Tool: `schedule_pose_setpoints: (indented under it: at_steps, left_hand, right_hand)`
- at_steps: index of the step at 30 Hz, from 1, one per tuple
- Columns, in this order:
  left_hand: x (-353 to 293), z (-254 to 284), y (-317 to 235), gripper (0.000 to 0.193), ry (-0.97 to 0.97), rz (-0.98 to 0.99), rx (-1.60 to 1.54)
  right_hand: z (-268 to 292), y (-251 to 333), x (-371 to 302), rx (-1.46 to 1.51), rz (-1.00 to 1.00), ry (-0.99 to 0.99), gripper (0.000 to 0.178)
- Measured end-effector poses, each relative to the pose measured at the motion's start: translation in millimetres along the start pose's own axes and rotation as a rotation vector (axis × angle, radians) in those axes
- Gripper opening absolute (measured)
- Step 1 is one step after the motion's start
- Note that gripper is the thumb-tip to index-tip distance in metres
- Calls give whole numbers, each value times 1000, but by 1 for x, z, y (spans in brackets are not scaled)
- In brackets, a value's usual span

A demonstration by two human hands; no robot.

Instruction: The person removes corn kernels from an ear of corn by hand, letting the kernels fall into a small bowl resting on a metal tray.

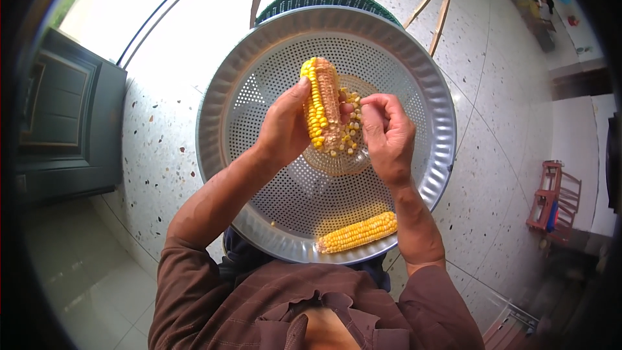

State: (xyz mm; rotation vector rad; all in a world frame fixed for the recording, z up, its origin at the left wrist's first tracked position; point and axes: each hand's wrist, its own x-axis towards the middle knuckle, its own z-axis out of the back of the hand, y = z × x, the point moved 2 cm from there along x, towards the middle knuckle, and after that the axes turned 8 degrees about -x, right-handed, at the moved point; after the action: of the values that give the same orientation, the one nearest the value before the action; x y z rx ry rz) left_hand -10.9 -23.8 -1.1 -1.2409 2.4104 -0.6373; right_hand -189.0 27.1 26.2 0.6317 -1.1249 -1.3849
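A partly stripped ear of corn (317, 107) stands nearly upright in my left hand (284, 120), whose thumb presses on its left side. Yellow kernels cover that side, while a broad strip of bare, pinkish cob shows on the right. Just right of the ear, my right hand (390, 139) is closed, fingers curled toward the thumb; whatever it holds is hidden. Loose kernels (350, 135) lie between the hands, over the middle of a wide perforated metal basin (214, 116). A second ear of corn (358, 233), full of kernels, rests inside the near rim, beside my right forearm.
Behind the basin's far rim shows a dark green basket (330, 0). Thin wooden legs (442, 10) stand on the speckled floor (162, 129) beyond it. A dark green door (71, 113) is at the left, and a reddish wooden chair (552, 201) stands far right.
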Motion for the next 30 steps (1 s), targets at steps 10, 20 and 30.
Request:
schedule_pose_setpoints:
  at_steps: [10, 20, 30]
  left_hand:
    - [2, 4, -25, 62, -100, -198, -48]
    - [2, 7, -18, 58, -94, -201, -14]
    - [1, -1, -11, 63, 43, -167, 54]
  right_hand:
    - [-2, -5, -1, 247, -108, 73, 13]
    - [-21, 9, -11, 41, 131, 118, 17]
    - [-28, -3, -14, 275, -98, 306, 51]
